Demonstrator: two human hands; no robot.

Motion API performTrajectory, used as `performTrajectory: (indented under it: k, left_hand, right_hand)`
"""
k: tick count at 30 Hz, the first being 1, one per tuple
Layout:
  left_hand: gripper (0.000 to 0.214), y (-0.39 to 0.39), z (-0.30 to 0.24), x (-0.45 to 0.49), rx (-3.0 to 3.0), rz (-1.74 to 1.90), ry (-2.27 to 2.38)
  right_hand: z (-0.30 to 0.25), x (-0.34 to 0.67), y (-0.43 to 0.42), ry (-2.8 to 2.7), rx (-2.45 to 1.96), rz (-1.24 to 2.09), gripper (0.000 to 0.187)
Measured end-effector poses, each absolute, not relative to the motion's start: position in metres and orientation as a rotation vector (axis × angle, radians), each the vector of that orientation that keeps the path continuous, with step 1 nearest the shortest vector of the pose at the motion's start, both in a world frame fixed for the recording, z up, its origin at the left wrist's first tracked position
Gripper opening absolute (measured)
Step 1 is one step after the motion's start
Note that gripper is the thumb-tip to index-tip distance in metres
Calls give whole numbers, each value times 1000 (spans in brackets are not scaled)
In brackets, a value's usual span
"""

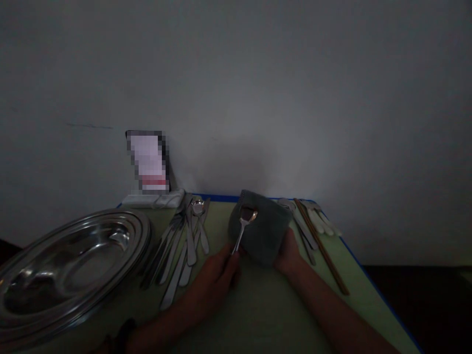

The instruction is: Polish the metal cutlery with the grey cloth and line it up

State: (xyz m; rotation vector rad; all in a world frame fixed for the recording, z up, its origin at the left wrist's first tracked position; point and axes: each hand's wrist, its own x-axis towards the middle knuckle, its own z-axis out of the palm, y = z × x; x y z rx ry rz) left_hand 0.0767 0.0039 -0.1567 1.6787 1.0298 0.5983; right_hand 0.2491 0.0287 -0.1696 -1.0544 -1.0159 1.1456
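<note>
Pinched by its handle in my left hand (223, 268) is a metal spoon (242, 227), its bowl pointing up and away from me. Behind the bowl is a dark grey-green cloth (263, 231), which my right hand (288, 253) grips at its right side; those fingers are mostly hidden by the fabric. Whether cloth and bowl touch I cannot tell. Left of my left hand lies a pile of metal cutlery (184, 241), with knives, forks and a spoon on top. Right of my right hand are more metal pieces (304, 226).
Stacked oval steel trays (142, 231) fill the table's left side. A blurred phone (149, 162) leans on the wall behind a white object (153, 200). Brown chopsticks (324, 250) and white-handled utensils (320, 221) lie at right. The green table (265, 314) has a blue edge.
</note>
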Motion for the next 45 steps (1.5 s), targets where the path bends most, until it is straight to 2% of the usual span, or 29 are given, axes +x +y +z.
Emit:
performTrajectory:
  k: [4,13,19,21,24,28,37,40,45]
  left_hand:
    - [28,3,-154,76,1722,557,1034]
    - [33,4,-155,78,1651,652,1108]
    - [46,8,-156,64,2063,810,1234]
    - [60,10,-157,58,2256,702,1345]
    - [76,13,-157,52,2544,302,1603]
    - [60,14,-153,58,2805,-8,1744]
    - [30,1,-135,83,2833,5,1733]
    - [25,16,-127,79,2816,32,1757]
    - [28,48,-126,70,2609,-29,1972]
  right_hand:
    - [-164,246,28,-809,-961,1341,48]
    - [-169,247,32,-784,-956,1322,57]
    - [-167,248,26,-521,-802,1415,59]
    - [-167,247,24,-481,-722,1479,53]
    - [-168,247,23,-354,-625,1546,35]
    - [-168,245,23,-239,-602,1559,25]
    - [-163,241,23,-294,-555,1615,16]
    - [-162,241,23,-263,-592,1586,16]
    - [-161,240,24,-226,-661,1572,17]
